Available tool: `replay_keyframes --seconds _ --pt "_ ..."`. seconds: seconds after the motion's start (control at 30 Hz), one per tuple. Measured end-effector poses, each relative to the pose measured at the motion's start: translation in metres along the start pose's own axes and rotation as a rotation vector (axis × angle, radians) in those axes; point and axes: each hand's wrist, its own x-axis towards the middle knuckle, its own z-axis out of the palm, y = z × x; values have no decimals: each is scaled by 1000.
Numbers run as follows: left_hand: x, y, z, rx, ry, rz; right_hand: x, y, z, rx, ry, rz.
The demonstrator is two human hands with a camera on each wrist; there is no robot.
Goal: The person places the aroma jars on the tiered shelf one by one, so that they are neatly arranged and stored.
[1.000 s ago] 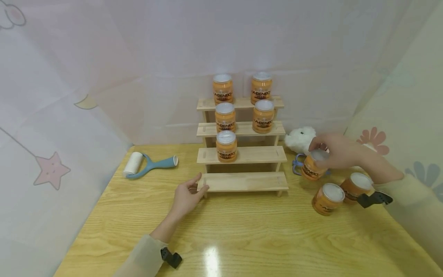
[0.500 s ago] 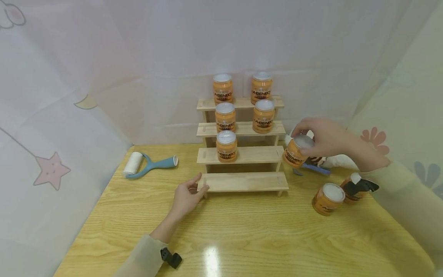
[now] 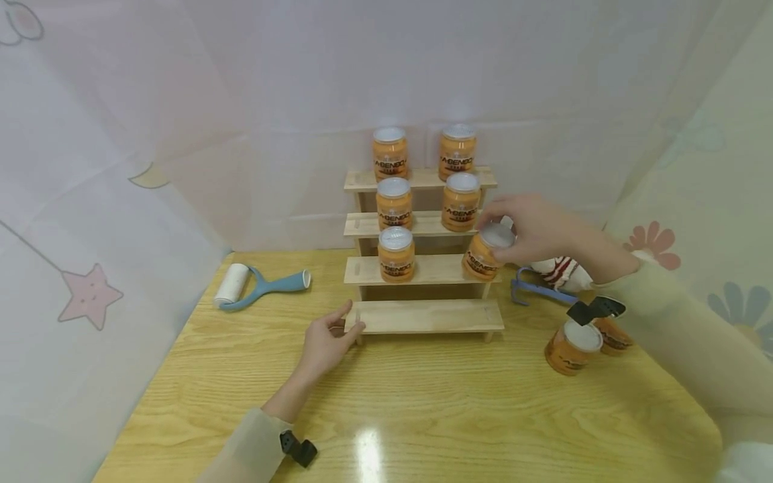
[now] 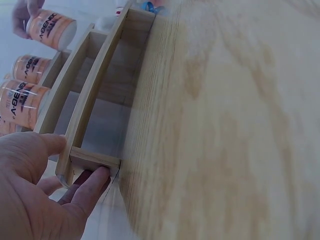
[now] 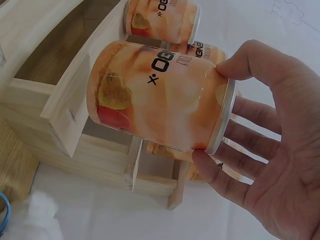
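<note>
A four-step wooden display rack (image 3: 423,318) stands on the table. My left hand (image 3: 323,345) grips the left end of its lowest shelf, thumb on the shelf edge and fingers by the leg (image 4: 95,161) in the left wrist view. My right hand (image 3: 534,228) holds an orange can (image 3: 482,261) with a silver lid, fingertips around the lid end. That can is slightly tilted at the right end of the second shelf from the bottom; whether it touches the wood I cannot tell. Another can (image 3: 396,258) stands at that shelf's left. The upper two shelves bear two cans each.
Two more cans stand on the table at right, one (image 3: 570,349) in front of another (image 3: 612,337), partly hidden by the right sleeve. Behind them lie a blue-framed object (image 3: 543,290) and a white plush toy (image 3: 564,272). A blue-handled lint roller (image 3: 266,288) lies at left.
My right hand has carried the can leftward from above the blue-framed object on the table to the second shelf from the bottom. The left hand has stayed on the rack.
</note>
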Motion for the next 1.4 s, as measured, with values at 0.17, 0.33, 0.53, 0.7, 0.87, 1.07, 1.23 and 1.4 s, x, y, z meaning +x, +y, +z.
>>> replay_keyframes --seconds 0.17,0.33,0.53,0.7,0.87,1.07,1.23,1.4 --pt "1 0 -1 22 4 6 11 -7 1 -18 -15 -4" --pt "-1 0 -3 31 3 18 21 -8 11 -14 -10 -35" --pt "-1 0 -3 37 6 31 29 -7 23 23 -21 -45" --pt "-1 0 -2 26 9 32 33 -9 26 33 -50 -35" --pt "-1 0 -2 22 6 38 36 -12 26 15 -49 -41" --pt "-1 -2 -1 24 6 28 36 -14 28 -15 -54 -31" --pt "-1 -2 0 15 13 43 33 -14 29 -25 -48 -37" --pt "-1 -2 1 0 18 51 29 -13 27 -14 -60 -61"
